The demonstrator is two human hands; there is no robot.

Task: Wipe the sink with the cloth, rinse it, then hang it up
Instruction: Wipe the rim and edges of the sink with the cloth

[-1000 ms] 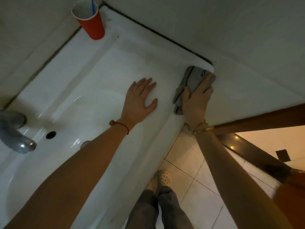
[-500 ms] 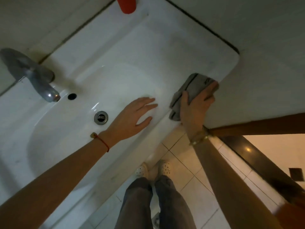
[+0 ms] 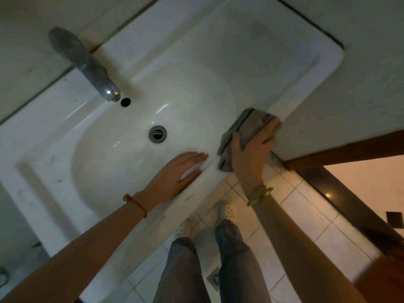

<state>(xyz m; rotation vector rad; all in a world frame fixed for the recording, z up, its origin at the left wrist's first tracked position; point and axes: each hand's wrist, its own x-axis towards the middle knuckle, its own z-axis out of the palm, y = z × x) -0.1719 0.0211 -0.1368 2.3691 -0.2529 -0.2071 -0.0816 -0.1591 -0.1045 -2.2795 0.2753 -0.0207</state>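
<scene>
The white sink (image 3: 306, 51) fills the upper left, with its basin and drain (image 3: 157, 133) in the middle. A folded grey cloth (image 3: 249, 125) lies on the sink's front rim, at the right of the basin. My right hand (image 3: 251, 154) lies flat on the cloth and presses it down, the thumb on its left part and the fingers reaching its far edge. Left of the cloth, my left hand (image 3: 175, 176) rests flat on the front rim with straight fingers and holds nothing.
A grey metal tap (image 3: 87, 64) juts over the basin at the back left, above the overflow hole (image 3: 125, 102). A wall meets the sink's right side, ending in a wooden door frame (image 3: 349, 147). Below are white floor tiles, my legs and a floor drain (image 3: 215, 278).
My right hand has slid the cloth along the front rim from the sink's far right corner toward the basin. My left hand moved the same way. The red cup has left the view.
</scene>
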